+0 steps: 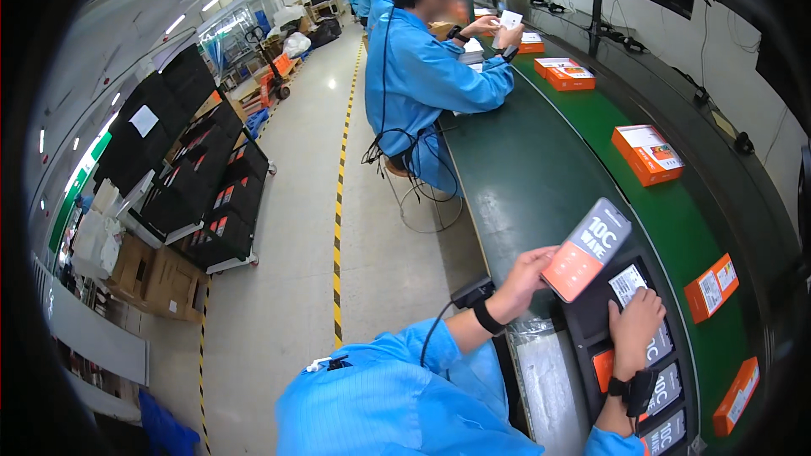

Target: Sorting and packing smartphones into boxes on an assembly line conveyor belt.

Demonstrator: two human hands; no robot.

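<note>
My left hand [525,280] grips a smartphone [589,250] by its near left edge, raised over the bench. Its front carries a printed film, grey at the top and orange below. A long black tray [583,318] lies under it along the bench. My right hand [639,327] is over the tray, thumb and fingers bent at the near end of a flat item with a white printed label [627,284]. The palm hides much of that item. Nearer to me, several phones [663,434] with similar grey and orange films sit in the tray, partly covered by my right forearm.
On the green conveyor belt [617,203] right of the bench lie several orange-and-white boxes [648,154]. Farther up the bench, a person in blue [431,67] sits on a stool, holding a small white item. A black rack cart [224,194] stands left of the striped floor line.
</note>
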